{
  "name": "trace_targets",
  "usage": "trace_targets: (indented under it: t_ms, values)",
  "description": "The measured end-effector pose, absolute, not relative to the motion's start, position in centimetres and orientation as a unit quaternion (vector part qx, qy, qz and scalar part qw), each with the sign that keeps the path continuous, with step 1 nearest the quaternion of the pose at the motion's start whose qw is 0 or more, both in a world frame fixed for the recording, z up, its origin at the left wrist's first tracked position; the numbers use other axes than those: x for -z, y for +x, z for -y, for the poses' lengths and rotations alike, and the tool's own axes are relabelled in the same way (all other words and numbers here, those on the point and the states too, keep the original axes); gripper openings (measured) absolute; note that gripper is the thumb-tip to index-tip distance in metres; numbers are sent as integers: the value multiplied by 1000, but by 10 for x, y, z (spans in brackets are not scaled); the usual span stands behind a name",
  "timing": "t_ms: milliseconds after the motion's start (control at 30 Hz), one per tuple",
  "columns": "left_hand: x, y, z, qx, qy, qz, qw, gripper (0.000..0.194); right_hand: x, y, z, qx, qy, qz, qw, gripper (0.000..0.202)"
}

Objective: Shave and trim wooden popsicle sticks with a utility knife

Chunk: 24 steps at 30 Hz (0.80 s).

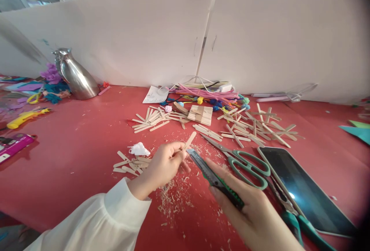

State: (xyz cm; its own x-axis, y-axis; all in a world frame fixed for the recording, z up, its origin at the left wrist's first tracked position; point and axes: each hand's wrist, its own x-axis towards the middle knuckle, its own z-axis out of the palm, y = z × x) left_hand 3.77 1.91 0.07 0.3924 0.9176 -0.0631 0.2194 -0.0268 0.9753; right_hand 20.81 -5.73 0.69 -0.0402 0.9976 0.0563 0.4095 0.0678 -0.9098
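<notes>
Pinched between the fingers of my left hand [167,163] is a wooden craft stick [190,140], its rounded end pointing up and away. My right hand [245,208] is wrapped round a green and black utility knife [215,179]. The knife's blade is out, and its tip is at the stick close to my left fingertips; whether it touches the wood I cannot tell. Pale wood shavings [176,197] lie scattered on the red table below both hands. Left of my left hand lie a pile of short stick pieces [130,165] and a crumpled white tissue [139,149].
Green-handled scissors [248,163], pliers [289,208] and a phone [306,189] lie at the right. Loose craft sticks [248,127] and a stack of joined sticks [200,115] are farther back. A steel jug [76,75] stands back left before a white partition [130,39].
</notes>
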Motion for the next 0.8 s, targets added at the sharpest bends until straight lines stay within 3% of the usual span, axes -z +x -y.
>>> trace_targets:
  t_ms: [133,333,433,567,667,800]
  values:
    - [-2,40,-19,-314,612,-444,574,19,-10,213,58,-244,-594,649,407,45]
    - [-1,39,-17,-345,651,-421,529,20,-14,221,52,-218,-603,674,366,45]
    - [1,35,-19,-355,654,-424,516,19,-11,220,51,-243,-574,701,347,44]
    - [3,37,-21,-344,660,-423,517,22,-11,216,50,-282,-598,628,410,36]
    - [3,43,-16,-319,661,-418,536,20,-12,216,45,-366,-616,555,424,23]
    - [-2,51,-3,-279,704,-407,510,18,-11,217,37,-475,-604,464,441,28]
